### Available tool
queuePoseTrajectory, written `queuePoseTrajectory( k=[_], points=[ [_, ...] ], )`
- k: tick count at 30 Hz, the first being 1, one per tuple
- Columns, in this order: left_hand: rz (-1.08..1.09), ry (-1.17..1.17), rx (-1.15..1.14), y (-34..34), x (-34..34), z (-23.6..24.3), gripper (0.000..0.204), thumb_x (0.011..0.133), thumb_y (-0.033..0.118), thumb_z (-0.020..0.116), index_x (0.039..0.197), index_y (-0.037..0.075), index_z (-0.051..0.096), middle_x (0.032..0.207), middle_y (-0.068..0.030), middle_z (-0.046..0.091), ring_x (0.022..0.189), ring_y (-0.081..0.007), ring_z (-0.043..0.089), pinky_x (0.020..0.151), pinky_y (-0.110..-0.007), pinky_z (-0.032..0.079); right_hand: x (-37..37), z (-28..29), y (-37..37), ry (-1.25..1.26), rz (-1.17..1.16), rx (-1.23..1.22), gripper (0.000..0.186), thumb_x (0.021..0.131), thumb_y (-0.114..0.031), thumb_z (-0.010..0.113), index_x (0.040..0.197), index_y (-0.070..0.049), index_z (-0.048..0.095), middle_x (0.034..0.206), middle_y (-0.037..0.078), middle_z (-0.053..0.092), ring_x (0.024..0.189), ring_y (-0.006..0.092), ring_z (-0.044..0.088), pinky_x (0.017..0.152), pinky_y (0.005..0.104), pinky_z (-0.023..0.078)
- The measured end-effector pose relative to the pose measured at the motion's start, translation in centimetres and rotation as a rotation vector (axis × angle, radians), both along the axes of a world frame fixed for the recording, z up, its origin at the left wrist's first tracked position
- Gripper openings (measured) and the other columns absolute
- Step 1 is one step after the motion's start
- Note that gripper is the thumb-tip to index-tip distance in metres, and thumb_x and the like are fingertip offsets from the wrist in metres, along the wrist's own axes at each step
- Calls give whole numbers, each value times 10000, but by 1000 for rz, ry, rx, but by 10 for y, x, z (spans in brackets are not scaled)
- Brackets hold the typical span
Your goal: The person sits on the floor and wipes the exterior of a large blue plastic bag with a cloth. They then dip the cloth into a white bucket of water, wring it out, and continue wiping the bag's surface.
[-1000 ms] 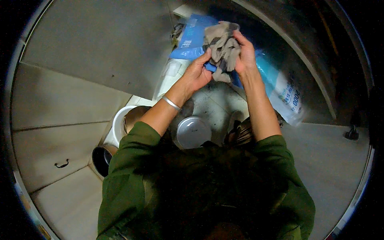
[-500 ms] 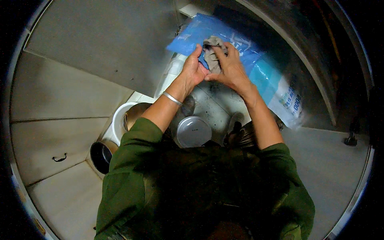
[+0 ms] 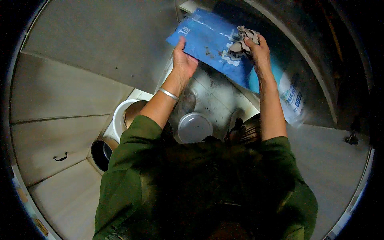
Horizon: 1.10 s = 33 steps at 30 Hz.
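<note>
A large blue plastic bag (image 3: 206, 30) with white print stretches out in front of me, a few dark smudges on its surface. My left hand (image 3: 184, 62) grips its near left edge, thumb on top and fingers underneath. Bunched in my right hand (image 3: 260, 54) is a crumpled grey cloth (image 3: 239, 47) with dark stains, pressed against the right part of the bag. The bag's teal and clear white end (image 3: 294, 98) hangs down to the right, past my right forearm.
Below the bag is a dirty tiled floor (image 3: 212, 86) with a round pale lid (image 3: 195, 127). To the left stand a white tub (image 3: 118, 122) and a dark-lined pot (image 3: 101, 155). Grey cabinet panels (image 3: 60, 80) close in on the left; a curved edge (image 3: 298, 44) runs on the right.
My hands have moved apart. The right one went right with the cloth onto the bag; the left shifted left onto the bag's edge. More of the blue surface shows.
</note>
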<state>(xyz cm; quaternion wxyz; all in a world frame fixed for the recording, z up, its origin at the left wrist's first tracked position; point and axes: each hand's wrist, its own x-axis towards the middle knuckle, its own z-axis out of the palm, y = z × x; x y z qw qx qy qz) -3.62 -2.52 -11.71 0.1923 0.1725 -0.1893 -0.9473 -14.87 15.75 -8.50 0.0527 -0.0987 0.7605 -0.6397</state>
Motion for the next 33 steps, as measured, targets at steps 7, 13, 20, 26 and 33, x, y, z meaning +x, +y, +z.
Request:
queuePoseTrajectory(
  k=[7,13,20,26,33],
  points=[
    [-176,81,83,-14,1,-13,785,723,674,290,1239,82,304,1272,-96,341,1162,-275,323,982,-434,209,0,-19,-15,-286,62,-309,321,732,-142,581,1013,-21,486,908,87,558,773,177,536,669,276,428],
    [-394,112,89,17,-14,-14,815,688,681,360,1234,80,299,1262,-109,343,1128,-267,369,939,-449,289,35,-26,-43,-250,216,-173,373,710,-172,577,1049,-49,480,962,106,533,866,218,514,744,319,412],
    [-339,-102,33,17,-14,-16,542,778,561,397,1001,78,496,982,-95,528,921,-250,503,820,-413,405,79,-29,-57,490,343,400,393,681,-175,559,1067,-115,521,961,134,481,915,286,478,789,329,390],
    [-333,-78,124,19,-15,-21,579,813,567,268,1027,73,480,1009,-107,525,935,-254,499,845,-415,386,83,-26,-59,560,222,463,372,669,-168,565,1038,-132,542,956,141,485,894,315,477,775,352,396],
    [-349,20,78,37,-11,-10,541,849,502,247,1123,72,429,1103,-123,491,1054,-278,437,946,-429,287,35,-27,-67,524,-29,503,327,708,-190,546,1026,-116,542,956,182,497,896,332,484,780,363,395]
  ],
)
